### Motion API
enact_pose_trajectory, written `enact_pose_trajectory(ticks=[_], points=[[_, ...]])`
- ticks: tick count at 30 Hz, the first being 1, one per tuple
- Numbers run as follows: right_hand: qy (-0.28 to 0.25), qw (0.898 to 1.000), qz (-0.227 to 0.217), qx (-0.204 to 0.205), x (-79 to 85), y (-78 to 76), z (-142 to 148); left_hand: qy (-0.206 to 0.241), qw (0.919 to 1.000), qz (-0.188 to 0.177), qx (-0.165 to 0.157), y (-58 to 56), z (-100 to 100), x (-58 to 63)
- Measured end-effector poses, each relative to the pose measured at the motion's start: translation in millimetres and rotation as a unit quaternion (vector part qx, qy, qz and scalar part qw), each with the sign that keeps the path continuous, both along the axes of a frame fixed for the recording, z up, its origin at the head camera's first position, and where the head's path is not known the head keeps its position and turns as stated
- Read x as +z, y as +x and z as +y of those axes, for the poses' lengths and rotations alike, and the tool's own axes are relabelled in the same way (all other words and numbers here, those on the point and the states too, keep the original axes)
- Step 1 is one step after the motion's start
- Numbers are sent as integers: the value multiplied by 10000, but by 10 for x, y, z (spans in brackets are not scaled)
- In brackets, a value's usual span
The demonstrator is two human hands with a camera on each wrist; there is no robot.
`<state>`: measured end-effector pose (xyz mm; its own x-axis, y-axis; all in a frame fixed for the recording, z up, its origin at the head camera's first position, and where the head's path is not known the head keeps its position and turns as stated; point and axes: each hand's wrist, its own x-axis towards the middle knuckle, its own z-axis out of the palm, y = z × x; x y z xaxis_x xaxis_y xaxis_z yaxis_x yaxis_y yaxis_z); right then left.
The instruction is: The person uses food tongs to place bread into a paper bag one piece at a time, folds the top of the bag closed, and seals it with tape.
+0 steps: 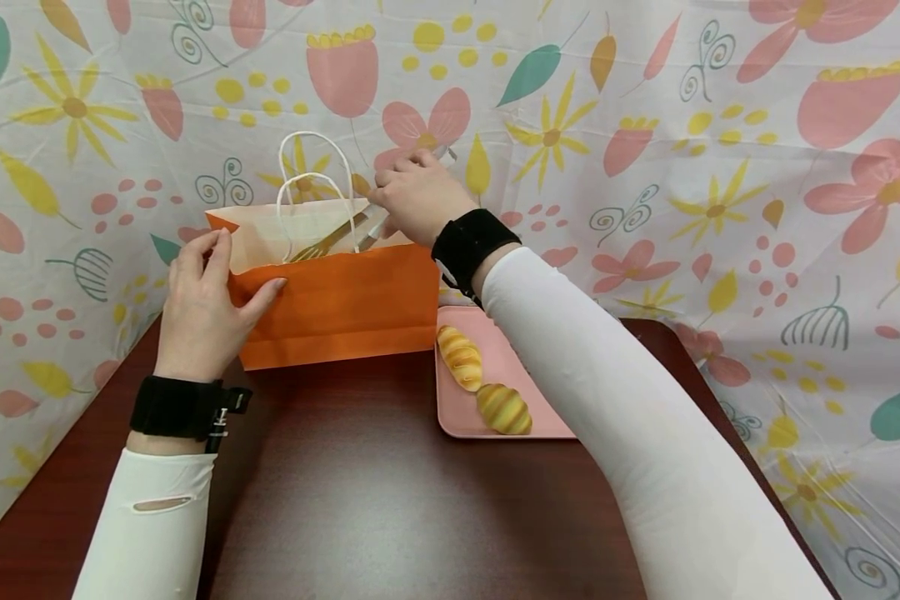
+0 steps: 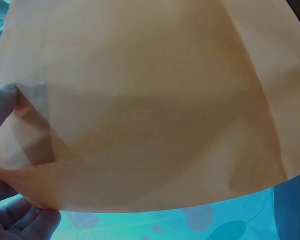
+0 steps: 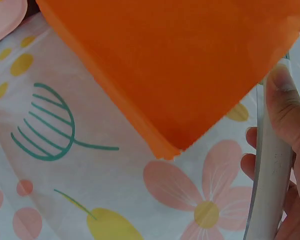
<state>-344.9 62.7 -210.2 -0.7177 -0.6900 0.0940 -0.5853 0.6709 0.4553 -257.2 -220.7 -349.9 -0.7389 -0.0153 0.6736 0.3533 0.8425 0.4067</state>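
Observation:
An orange paper bag [image 1: 337,304] with white cord handles [image 1: 315,137] stands on the table, its top spread apart. My left hand [image 1: 206,304] pinches the left part of its rim, thumb on the front; the left wrist view shows the thumb [image 2: 1,107] and fingertips on either side of the paper. Above the bag's right rim, my right hand [image 1: 423,196] grips a long pale grey handle [image 3: 270,165]. Whatever is on its lower end cannot be made out. A gold fork [image 1: 322,247] slants inside the opening, tines low and left, its upper end near the right hand.
Right of the bag lies a pink tray [image 1: 457,423], partly covered by the right sleeve. It bears two bread rolls, a long one [image 1: 461,358] and a rounder one [image 1: 504,408]. A dark wooden table [image 1: 375,500] lies below. A flower-patterned curtain [image 1: 645,167] hangs behind.

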Motion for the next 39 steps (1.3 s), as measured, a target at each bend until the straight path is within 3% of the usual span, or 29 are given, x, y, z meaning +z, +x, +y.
enact_pose_trajectory(ticks=[23,39], points=[[-9,9990,-275,-364,-156,-13,24,60,9999,-79,21,-6,20,3],[-38,9985,-363,-406,-158,-47,125,36,9999,-88,46,-13,7,-9]])
